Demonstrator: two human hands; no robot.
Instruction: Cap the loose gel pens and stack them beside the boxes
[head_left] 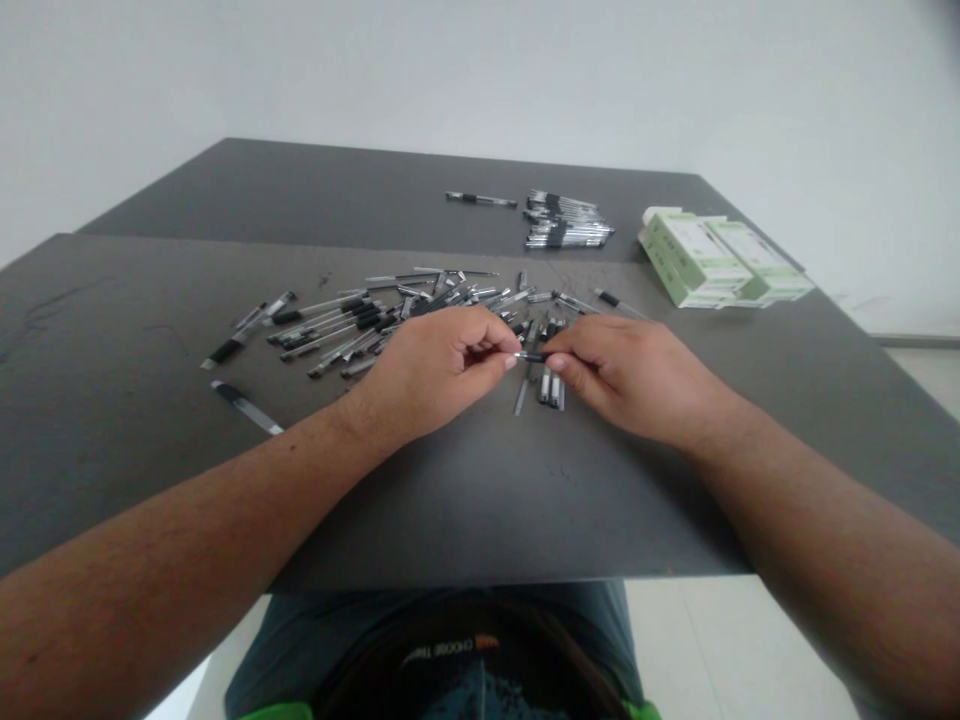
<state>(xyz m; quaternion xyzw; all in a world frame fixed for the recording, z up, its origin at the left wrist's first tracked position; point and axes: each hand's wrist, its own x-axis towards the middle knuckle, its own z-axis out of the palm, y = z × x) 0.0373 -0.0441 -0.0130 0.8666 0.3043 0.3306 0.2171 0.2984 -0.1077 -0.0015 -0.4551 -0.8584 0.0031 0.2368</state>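
A slim pen with a black grip and a silvery tip [534,356] is held level above the near half of a dark grey, flat-topped table [480,510], between the person's two bare hands. Its tip end is pinched between thumb and forefinger of the left hand [439,370], whose other fingers are curled inward. Its black part is gripped between thumb and forefinger of the right hand [637,375]; how the remaining fingers are placed there cannot be told.

Below and just beyond the held pen, a few clear-barrelled pens with black parts [553,388] are partly covered by the right hand. A loose heap of clear and black plastic pens and pen parts [442,293] is spread behind the left hand, with a fan of black-gripped pens [330,325] at its left side. Nearer the left forearm, a single clear pen with a black end [246,406] is laid apart at a slant.

On the far half of the table, a stacked bundle of clear pens with black grips [568,222] is seen, with one lone black-gripped pen [481,199] placed to its left. To the right, pale green and white cardboard boxes [697,255] are set side by side.
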